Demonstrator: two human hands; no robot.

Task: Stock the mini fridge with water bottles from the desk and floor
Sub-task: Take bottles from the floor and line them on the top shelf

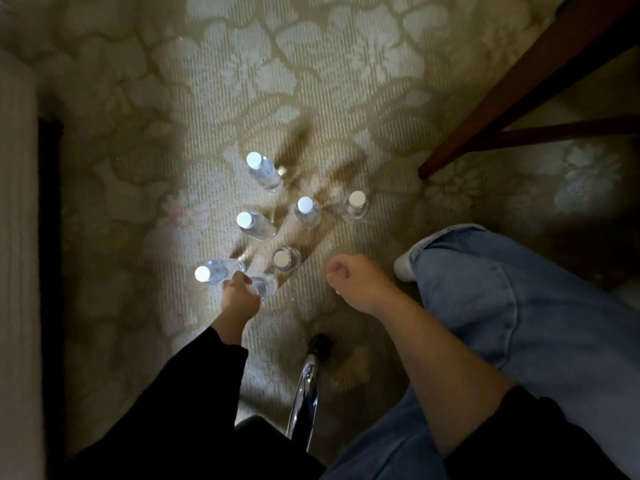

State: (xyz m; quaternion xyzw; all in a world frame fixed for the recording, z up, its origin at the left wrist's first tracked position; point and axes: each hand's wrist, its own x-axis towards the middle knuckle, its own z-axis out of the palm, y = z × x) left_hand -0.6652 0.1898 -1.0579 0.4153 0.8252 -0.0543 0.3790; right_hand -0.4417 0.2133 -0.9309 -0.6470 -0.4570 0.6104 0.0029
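Note:
Several clear water bottles with white caps stand on the patterned carpet (pixel 311 81) below me. My left hand (pixel 239 296) is closed around the top of one bottle (pixel 265 285), whose cap is hidden under my fingers. Right beside it leans another bottle (pixel 214 270), touching my hand. Others stand apart: one at the far end (pixel 263 171), one in the middle left (pixel 254 225), one in the centre (pixel 306 211), one to the right (pixel 356 206) and one nearest (pixel 284 259). My right hand (pixel 353 280) hovers over the carpet with curled fingers, holding nothing.
A dark wooden table leg (pixel 512 102) with a crossbar slants in at the upper right. A chrome chair leg (pixel 306 386) with a black foot stands between my arms. My jeans-clad leg (pixel 519 306) and white sock fill the right. A pale furniture edge (pixel 17 237) runs down the left.

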